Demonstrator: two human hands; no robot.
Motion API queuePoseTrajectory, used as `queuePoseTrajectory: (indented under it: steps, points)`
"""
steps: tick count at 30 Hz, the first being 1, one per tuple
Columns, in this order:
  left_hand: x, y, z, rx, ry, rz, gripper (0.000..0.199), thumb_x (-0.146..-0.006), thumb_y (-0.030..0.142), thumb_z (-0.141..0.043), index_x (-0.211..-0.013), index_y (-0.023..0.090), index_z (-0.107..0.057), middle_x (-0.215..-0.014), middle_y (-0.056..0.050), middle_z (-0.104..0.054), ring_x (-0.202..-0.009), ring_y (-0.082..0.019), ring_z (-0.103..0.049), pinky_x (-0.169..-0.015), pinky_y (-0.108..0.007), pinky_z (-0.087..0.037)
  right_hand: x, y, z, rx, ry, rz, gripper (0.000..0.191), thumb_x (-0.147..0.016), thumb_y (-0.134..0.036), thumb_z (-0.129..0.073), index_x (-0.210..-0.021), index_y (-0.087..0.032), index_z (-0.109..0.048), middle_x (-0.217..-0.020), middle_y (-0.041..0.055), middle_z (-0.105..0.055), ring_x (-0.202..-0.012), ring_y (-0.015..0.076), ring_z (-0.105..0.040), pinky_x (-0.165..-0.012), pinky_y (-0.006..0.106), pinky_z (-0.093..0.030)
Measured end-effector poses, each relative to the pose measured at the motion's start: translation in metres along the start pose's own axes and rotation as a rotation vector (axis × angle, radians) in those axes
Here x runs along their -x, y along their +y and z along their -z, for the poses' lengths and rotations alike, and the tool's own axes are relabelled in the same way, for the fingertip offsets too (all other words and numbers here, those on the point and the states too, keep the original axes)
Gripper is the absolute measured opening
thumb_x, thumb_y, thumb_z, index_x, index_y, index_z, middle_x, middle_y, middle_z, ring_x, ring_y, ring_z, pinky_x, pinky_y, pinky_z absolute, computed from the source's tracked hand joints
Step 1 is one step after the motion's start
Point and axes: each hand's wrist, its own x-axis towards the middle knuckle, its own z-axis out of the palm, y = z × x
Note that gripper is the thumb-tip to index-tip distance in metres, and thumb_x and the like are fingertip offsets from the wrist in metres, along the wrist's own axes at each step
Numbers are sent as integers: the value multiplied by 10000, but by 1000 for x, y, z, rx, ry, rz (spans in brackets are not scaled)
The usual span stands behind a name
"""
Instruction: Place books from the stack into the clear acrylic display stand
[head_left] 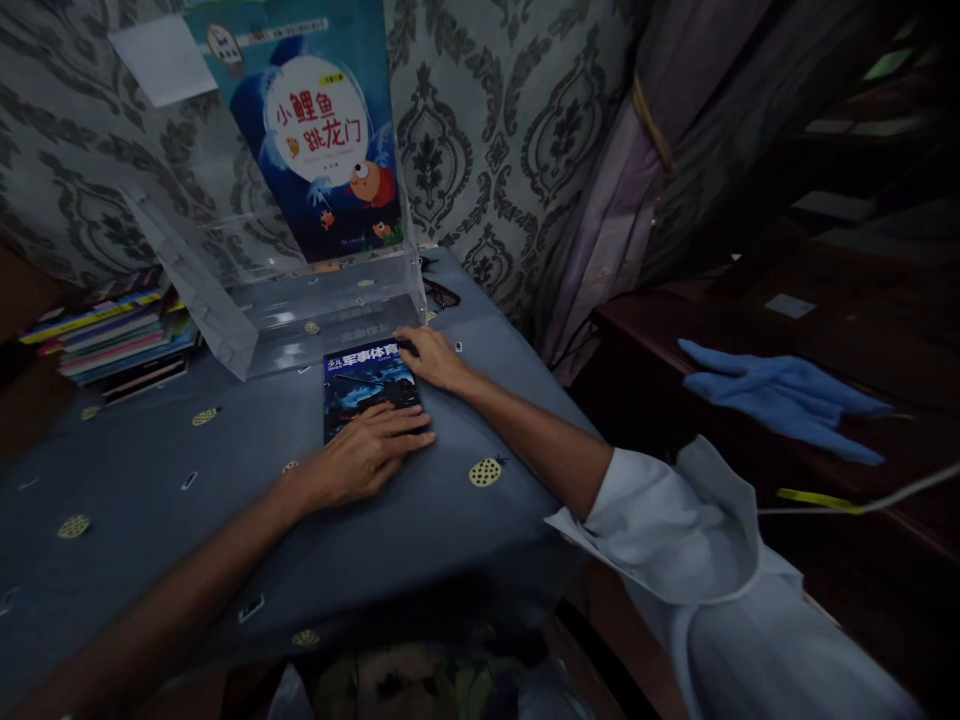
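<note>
A book with a dark blue cover [360, 385] lies on the cloth-covered table, its white title facing away from me. My left hand [367, 450] rests flat across the near part of the cover, fingers stretched out towards the right edge. At the far right corner of the book is my right hand [431, 355], its fingers reaching onto the corner and touching it. Neither hand lifts the book off the cloth.
Behind the book stands a clear acrylic rack [247, 345] with an upright blue picture book [322, 130]. A stack of books [127, 335] lies left, dark glasses [441, 293] behind. A blue glove [780, 390] rests on dark furniture at right.
</note>
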Motion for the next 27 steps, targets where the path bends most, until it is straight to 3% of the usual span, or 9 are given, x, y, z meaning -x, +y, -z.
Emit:
queuePoseTrajectory:
  steps: [4, 8, 11, 15, 17, 20, 27]
  points:
    - [3, 7, -2, 30, -3, 17, 458, -1008, 184, -391, -1420, 312, -543, -1523, -20, -504, -1451, -204, -410, -1229, -512, -264, 0, 4, -4, 0, 1, -11, 370, -929, -224, -542, -1289, -175, -617, -1195, 98, -698, -1132, 247, -599, -1036, 404, -438]
    - [1, -4, 2, 77, 67, 37, 409, -986, 214, -456, -1341, 339, -616, -1441, -6, -590, -1381, -211, -503, -1191, -475, -351, 1, 7, -6, -13, 10, 8, 370, -930, -226, -546, -1292, -182, -613, -1219, 96, -691, -1160, 251, -586, -1045, 416, -432]
    - [4, -36, 6, 38, 239, 195, 370, -968, 227, -458, -1270, 292, -660, -1328, -19, -672, -1303, -229, -572, -1136, -455, -428, 2, 8, -6, -20, 8, 26, 373, -939, -225, -537, -1304, -195, -604, -1233, 90, -685, -1174, 251, -579, -1049, 423, -429]
    - [18, -95, 10, -39, 470, 475, 383, -945, 204, -386, -1208, 219, -663, -1246, -56, -702, -1177, -237, -638, -1068, -453, -488, 2, 10, -6, -34, 8, 24, 372, -939, -217, -542, -1305, -203, -605, -1242, 85, -681, -1196, 246, -571, -1062, 420, -420]
    - [25, -118, 9, -51, 486, 517, 374, -924, 203, -391, -1177, 200, -667, -1201, -70, -709, -1150, -240, -642, -1052, -458, -496, 2, 10, -6, -39, 4, 32, 372, -937, -212, -542, -1303, -191, -608, -1242, 90, -682, -1193, 244, -572, -1058, 410, -423]
    - [32, -136, 4, -54, 496, 505, 363, -920, 211, -396, -1147, 172, -676, -1190, -92, -702, -1152, -241, -631, -1063, -467, -482, 2, 12, -7, -35, 9, 42, 369, -932, -210, -545, -1292, -176, -618, -1210, 100, -694, -1154, 244, -588, -1035, 407, -437]
    - [34, -136, -7, -81, 471, 500, 386, -928, 185, -400, -1206, 165, -666, -1280, -109, -666, -1201, -244, -612, -1091, -471, -459, 1, 15, -9, 3, 18, 49, 373, -924, -228, -540, -1281, -181, -636, -1177, 104, -707, -1128, 264, -605, -991, 412, -465]
